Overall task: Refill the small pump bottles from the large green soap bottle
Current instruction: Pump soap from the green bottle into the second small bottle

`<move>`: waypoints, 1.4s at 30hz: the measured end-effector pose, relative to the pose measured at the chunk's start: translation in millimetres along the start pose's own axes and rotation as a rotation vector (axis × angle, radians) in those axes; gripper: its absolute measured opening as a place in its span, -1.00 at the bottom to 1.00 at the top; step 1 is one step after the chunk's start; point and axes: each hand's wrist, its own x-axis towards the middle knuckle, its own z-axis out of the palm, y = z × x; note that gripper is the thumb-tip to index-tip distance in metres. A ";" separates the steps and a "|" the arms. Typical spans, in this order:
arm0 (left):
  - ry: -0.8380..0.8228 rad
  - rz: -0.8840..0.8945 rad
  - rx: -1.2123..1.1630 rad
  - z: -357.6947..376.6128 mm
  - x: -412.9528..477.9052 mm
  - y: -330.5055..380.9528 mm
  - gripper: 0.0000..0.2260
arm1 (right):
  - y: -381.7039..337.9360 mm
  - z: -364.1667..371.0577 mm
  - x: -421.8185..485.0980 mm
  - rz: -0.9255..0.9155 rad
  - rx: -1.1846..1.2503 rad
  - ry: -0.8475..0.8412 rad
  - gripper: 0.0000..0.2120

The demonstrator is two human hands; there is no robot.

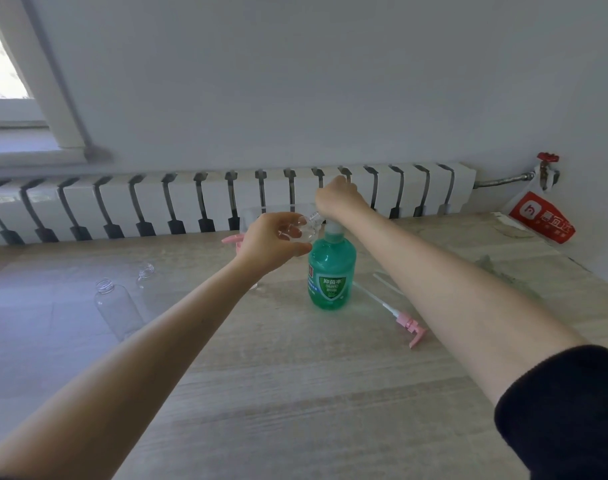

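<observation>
The large green soap bottle [331, 271] stands upright in the middle of the table. My left hand [271, 242] grips a small clear bottle [304, 228], tilted on its side with its neck toward the green bottle's pump. My right hand [339, 200] sits curled over the top of the green bottle's pump, hiding the pump head. Two more small clear bottles stand open to the left, one nearer [117, 311] and one farther [146, 273]. A pink pump with its tube [404, 320] lies on the table to the right of the green bottle.
A second pink pump [231, 240] lies behind my left hand, by a clear container [252, 216]. The white radiator [191, 199] runs along the table's far edge. A red and white bag [541, 216] hangs from a valve at the back right.
</observation>
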 end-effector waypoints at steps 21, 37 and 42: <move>0.018 -0.005 0.021 -2.9 -1.7 9.7 -0.56 | -4.9 -14.1 -10.2 -0.141 -0.235 -0.092 -0.58; -0.012 -0.017 0.032 -1.7 -0.9 5.1 -0.56 | -2.7 -5.4 -4.4 -0.082 -0.176 -0.135 -0.58; -0.026 -0.039 0.007 -2.6 -2.1 8.0 -0.57 | 0.3 -8.3 -9.1 -0.021 0.077 -0.093 -0.71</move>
